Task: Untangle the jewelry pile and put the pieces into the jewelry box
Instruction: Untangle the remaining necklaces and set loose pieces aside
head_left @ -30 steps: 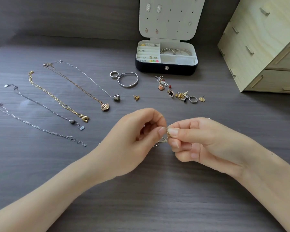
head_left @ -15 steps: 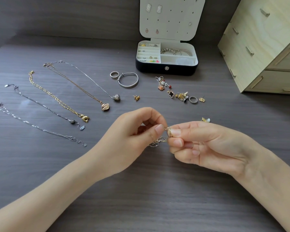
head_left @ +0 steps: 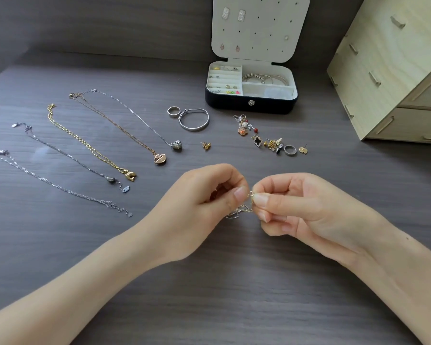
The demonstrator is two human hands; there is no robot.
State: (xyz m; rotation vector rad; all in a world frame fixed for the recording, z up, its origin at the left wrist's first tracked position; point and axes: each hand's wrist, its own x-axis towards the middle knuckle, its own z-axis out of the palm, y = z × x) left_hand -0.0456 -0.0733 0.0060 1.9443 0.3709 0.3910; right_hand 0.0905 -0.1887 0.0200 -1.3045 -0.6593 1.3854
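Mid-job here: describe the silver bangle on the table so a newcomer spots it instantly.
Find the open jewelry box at the back of the table. Just in front of its left corner lies the silver bangle. It is the biggest loop there, far larger than the plain ring to its left.

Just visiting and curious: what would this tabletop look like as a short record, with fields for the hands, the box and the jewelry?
left hand: pinches a thin tangled metal chain
right hand: pinches the same chain
box: black jewelry box with white lining, lid open, partly filled
laid out: five necklaces, left of the hands
unsorted: pile of earrings and charms before the box
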